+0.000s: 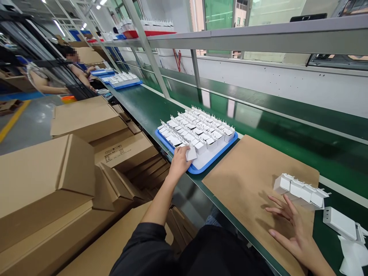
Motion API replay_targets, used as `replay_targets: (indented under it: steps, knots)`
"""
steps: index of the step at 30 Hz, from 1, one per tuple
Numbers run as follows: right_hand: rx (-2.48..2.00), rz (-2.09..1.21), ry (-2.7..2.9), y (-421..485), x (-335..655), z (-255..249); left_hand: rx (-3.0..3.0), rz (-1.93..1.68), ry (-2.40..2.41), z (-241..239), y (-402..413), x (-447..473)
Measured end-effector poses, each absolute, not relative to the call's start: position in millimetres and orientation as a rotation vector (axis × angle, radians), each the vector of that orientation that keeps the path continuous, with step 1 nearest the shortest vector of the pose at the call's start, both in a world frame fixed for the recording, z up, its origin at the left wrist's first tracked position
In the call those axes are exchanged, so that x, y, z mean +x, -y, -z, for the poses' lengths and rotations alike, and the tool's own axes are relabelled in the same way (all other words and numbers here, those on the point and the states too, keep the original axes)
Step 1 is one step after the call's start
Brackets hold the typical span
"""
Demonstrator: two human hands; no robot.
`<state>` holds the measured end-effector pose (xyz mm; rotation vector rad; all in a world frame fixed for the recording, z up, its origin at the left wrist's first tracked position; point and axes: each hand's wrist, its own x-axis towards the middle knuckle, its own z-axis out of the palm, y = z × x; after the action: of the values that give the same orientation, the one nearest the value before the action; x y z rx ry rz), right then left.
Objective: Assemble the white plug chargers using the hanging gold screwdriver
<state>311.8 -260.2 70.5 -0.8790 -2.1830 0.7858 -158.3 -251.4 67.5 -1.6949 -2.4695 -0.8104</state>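
Note:
My left hand [181,161] is closed around a small white box [191,153] at the near edge of a blue tray [202,168]. Rows of similar white boxes [198,128], with small tabs sticking up, fill most of that tray. Over a brown cardboard sheet [235,180], my right hand [290,226] is open with its fingers spread and nothing in it. Just beyond its fingertips stands a short row of white boxes [301,191]. Further right lie a white rectangular device [339,222] and a crumpled white wrapper [353,253].
Large cardboard cartons [43,180] are stacked on my left, against the green bench [129,96]. Further along, another blue tray [126,84] holds white pieces, near a seated person [77,73]. A grey shelf [258,36] on metal posts runs above the bench.

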Motion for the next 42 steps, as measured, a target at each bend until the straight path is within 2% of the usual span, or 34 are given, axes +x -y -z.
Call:
replay_targets:
  steps: [8,16,21,27,34,42]
  knots:
    - [-0.885,-0.758,2.186,259,313,-70,-1.532,0.666,2.585,-71,253,-141]
    - [-0.914,-0.786,2.247,255,320,-60,-1.505,0.999,2.549,-57,271,-147]
    - [-0.931,-0.758,2.243,255,318,-60,-1.469,1.179,2.358,-44,265,-148]
    - [-1.063,-0.796,2.203,259,316,-63,-1.305,1.073,2.374,-44,258,-155]
    - [-1.000,-0.792,2.210,257,318,-55,-1.298,0.895,2.495,-51,258,-156]
    - [-1.024,-0.762,2.232,254,315,-58,-1.305,0.886,2.535,-55,253,-158]
